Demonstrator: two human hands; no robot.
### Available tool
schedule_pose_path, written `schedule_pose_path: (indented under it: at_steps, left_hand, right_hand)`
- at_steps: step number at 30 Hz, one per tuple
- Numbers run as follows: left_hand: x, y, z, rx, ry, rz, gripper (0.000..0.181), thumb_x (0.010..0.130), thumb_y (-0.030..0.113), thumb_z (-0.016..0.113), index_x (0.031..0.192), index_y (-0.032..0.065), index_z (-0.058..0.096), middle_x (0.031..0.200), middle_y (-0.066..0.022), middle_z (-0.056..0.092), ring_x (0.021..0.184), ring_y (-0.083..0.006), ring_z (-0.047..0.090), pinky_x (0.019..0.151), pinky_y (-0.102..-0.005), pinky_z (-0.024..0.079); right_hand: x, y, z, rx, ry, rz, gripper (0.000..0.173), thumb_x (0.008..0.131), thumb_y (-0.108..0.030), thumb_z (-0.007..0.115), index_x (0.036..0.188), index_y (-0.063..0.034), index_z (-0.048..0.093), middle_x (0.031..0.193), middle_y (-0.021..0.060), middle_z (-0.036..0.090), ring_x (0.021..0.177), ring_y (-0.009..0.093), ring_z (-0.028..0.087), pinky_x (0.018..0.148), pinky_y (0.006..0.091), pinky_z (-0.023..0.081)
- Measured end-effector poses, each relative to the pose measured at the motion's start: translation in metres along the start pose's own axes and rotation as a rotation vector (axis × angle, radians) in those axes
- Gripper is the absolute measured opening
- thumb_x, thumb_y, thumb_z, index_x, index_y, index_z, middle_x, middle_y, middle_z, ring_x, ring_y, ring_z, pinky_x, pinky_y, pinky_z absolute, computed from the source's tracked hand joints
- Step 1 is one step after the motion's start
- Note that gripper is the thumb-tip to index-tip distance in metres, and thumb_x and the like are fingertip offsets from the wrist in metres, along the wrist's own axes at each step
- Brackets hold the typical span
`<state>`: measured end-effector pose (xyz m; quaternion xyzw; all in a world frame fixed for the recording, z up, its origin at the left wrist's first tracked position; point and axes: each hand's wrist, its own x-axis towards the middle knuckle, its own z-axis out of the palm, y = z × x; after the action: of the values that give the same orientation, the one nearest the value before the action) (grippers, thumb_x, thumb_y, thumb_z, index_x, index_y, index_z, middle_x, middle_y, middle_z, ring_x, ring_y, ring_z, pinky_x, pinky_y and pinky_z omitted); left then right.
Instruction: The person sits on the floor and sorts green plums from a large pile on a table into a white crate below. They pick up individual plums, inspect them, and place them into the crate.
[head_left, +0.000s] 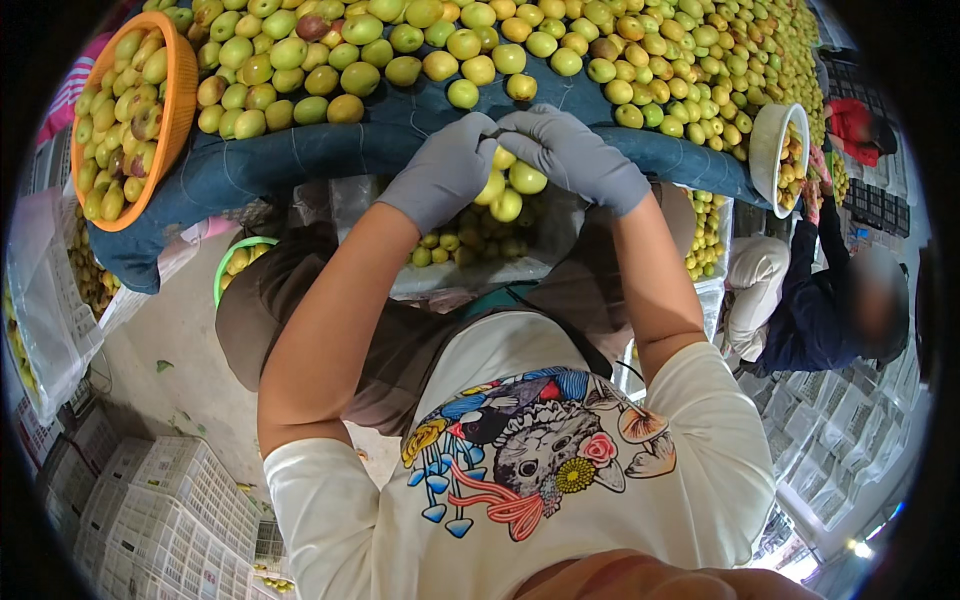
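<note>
My left hand (450, 169) and my right hand (574, 157), both in grey gloves, meet in front of me with curled fingers, the tips nearly touching. Several yellow-green jujubes (507, 204) show in the gap between them, above a lined crate. The palms are hidden, so I cannot tell whether these fruits are held or dropping. Beneath, more jujubes (469, 238) lie in the plastic-lined crate (465, 277) between my knees. Just beyond my fingers is the rolled edge of a blue cloth (300, 150), with loose jujubes (463, 94) spread over it.
An orange basket (187, 112) of jujubes rests at the table's left, a white basin (765, 154) at its right. A green-rimmed tub (220, 274) stands by my left knee. White crates (172, 510) are stacked lower left. A co-worker (810, 307) sits at right.
</note>
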<state>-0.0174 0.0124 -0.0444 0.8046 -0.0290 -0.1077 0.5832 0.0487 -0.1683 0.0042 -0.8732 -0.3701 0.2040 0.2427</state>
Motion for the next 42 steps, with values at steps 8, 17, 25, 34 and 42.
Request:
schedule_pose_path:
  at_steps: [8, 17, 25, 34, 42]
  left_hand:
    - [-0.009, 0.021, -0.020, 0.009, 0.012, -0.080, 0.020, 0.090, 0.017, 0.053, 0.100, -0.0001, 0.060, 0.090, -0.0168, 0.064, 0.084, -0.0299, 0.060, 0.079, -0.0354, 0.047]
    - [-0.008, 0.001, -0.021, 0.112, 0.093, -0.081, 0.015, 0.090, 0.014, 0.055, 0.093, -0.0001, 0.059, 0.086, -0.0153, 0.063, 0.082, -0.0259, 0.061, 0.076, -0.0333, 0.047]
    - [-0.010, 0.002, -0.023, 0.215, 0.373, -0.019, 0.027, 0.085, 0.013, 0.064, 0.109, 0.0015, 0.055, 0.095, -0.0160, 0.061, 0.087, -0.0271, 0.060, 0.081, -0.0355, 0.049]
    - [-0.008, 0.042, -0.037, 0.072, 0.471, 0.303, 0.050, 0.069, 0.021, 0.077, 0.112, 0.0042, 0.059, 0.098, -0.0185, 0.059, 0.089, -0.0333, 0.058, 0.081, -0.0401, 0.048]
    - [-0.020, 0.052, -0.046, 0.122, 0.554, 0.444, 0.041, 0.071, 0.022, 0.076, 0.106, 0.0052, 0.062, 0.101, -0.0121, 0.062, 0.093, -0.0291, 0.058, 0.087, -0.0381, 0.046]
  right_hand:
    - [0.014, -0.019, -0.024, 0.106, -0.020, -0.046, 0.025, 0.091, -0.025, 0.055, 0.104, -0.0058, 0.063, 0.090, 0.0151, 0.062, 0.089, 0.033, 0.057, 0.076, 0.0391, 0.046]
    - [0.102, -0.022, 0.025, -0.482, 0.369, -0.032, 0.037, 0.077, -0.012, 0.066, 0.113, -0.0153, 0.063, 0.101, 0.0146, 0.055, 0.092, 0.033, 0.058, 0.080, 0.0387, 0.051]
    - [0.096, 0.011, 0.013, 0.041, 0.352, -0.121, 0.040, 0.074, -0.017, 0.072, 0.113, -0.0143, 0.064, 0.087, 0.0060, 0.059, 0.085, 0.023, 0.057, 0.075, 0.0332, 0.049]
    - [0.033, -0.032, -0.015, 1.135, -0.019, 0.202, 0.042, 0.088, -0.020, 0.063, 0.124, -0.0016, 0.055, 0.078, -0.0051, 0.054, 0.068, 0.002, 0.047, 0.059, 0.0167, 0.037]
    - [0.016, -0.049, -0.028, 1.059, -0.034, 0.178, 0.053, 0.083, -0.021, 0.065, 0.127, 0.0054, 0.051, 0.096, 0.0024, 0.060, 0.079, 0.008, 0.054, 0.070, 0.0202, 0.043]
